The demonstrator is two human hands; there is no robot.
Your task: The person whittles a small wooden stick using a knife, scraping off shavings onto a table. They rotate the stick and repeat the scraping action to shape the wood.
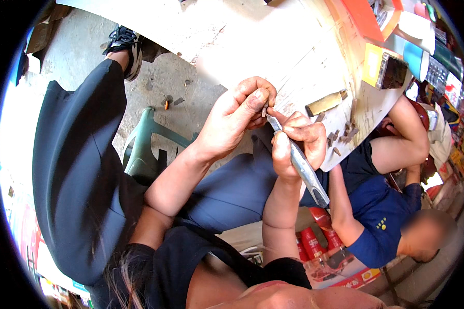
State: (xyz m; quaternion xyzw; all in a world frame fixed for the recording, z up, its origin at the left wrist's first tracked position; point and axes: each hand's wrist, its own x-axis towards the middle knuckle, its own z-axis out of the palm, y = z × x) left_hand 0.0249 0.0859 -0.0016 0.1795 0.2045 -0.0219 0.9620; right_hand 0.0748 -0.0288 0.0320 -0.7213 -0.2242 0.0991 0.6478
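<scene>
Left hand [237,116]: fingers curled tight, thumb and forefinger pinching a small brown piece [264,110] at the fingertips.

Right hand [296,147]: closed in a fist around a metal-handled craft knife [301,167]; the blade tip meets the brown piece just above this hand, the handle end juts out below it.

Surface [252,36]: pale board beyond both hands. To the right of the right hand lie scattered brown chips [340,138] and a flat olive block [325,103].

Another person's arm [340,203], blue sleeve, below the surface edge.

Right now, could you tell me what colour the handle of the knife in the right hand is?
Silvery grey metal; the knife handle in the right hand shows best in the head view.
</scene>
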